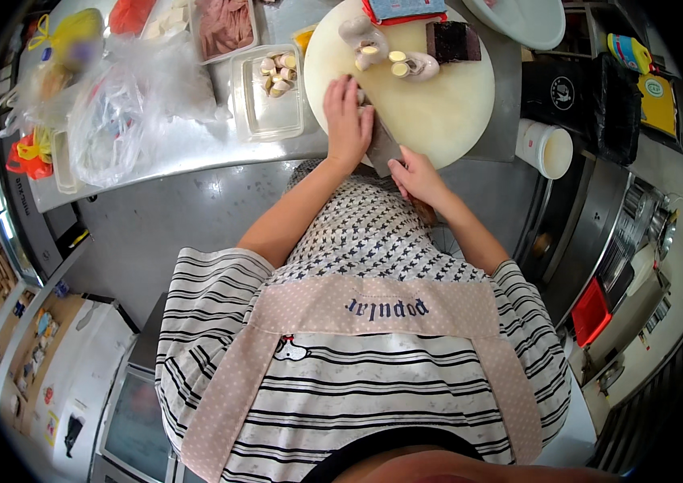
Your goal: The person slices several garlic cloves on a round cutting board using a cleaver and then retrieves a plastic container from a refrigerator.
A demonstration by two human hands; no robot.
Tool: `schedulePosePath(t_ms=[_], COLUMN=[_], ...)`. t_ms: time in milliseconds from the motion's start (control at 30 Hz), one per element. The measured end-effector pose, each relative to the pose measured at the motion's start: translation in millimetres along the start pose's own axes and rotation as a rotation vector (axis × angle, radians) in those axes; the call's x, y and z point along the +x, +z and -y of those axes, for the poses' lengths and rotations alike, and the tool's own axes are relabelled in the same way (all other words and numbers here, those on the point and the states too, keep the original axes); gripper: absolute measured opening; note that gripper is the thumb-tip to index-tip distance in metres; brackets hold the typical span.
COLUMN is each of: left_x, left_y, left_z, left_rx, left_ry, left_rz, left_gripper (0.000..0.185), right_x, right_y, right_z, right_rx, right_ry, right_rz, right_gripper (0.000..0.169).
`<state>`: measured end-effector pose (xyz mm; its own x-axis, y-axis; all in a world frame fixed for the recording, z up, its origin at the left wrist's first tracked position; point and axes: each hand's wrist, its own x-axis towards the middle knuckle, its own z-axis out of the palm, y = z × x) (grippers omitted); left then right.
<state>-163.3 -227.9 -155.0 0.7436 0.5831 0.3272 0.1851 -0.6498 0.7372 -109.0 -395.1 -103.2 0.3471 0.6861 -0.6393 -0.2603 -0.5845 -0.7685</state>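
On the round white cutting board (450,115), my left hand (347,124) presses on a pale piece of food, mostly hidden under its fingers. Its fingertips lie against the blade of a cleaver (382,142), whose handle my right hand (417,175) grips at the board's near edge. Farther back on the board lie two pale, curved pieces (365,36) (424,66) with yellowish round cut ends, a dark block (453,42) and a blue and red packet (404,7). Left of the board, a clear plastic container (245,115) holds several short cut pieces (280,75).
Plastic bags (115,121) and a tub of pinkish meat (226,27) cover the left of the steel table (208,151). A pale basin (522,21) stands at the back right, with a white bucket (545,148) beside the table's right edge.
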Motion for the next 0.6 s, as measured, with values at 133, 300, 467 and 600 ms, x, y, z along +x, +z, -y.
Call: schedulePosePath(t_ms=[133, 300, 467, 600], left_x=[15.4, 53.9, 71.8, 77.2], left_y=[-30.5, -47.0, -59.7, -55.8], left_z=[25.3, 101.4, 130.5, 76.2], left_rx=[-0.055, -0.187, 0.109, 0.081], left_ry=[-0.119, -0.317, -0.088, 0.143], left_rz=[-0.264, -0.351, -0.202, 0.100], left_gripper=[0.037, 0.027, 0.021, 0.021], right_x=[15.8, 44.0, 5.2, -43.2], right_y=[26.7, 36.8, 2.5, -26.2], right_z=[48.8, 72.0, 59.6, 29.3], right_rx=[-0.370, -0.452, -0.122, 0.049], right_ry=[-0.166, -0.270, -0.078, -0.057], right_rz=[-0.027, -0.073, -0.177, -0.333], right_gripper=[0.021, 0.021, 0.018, 0.010])
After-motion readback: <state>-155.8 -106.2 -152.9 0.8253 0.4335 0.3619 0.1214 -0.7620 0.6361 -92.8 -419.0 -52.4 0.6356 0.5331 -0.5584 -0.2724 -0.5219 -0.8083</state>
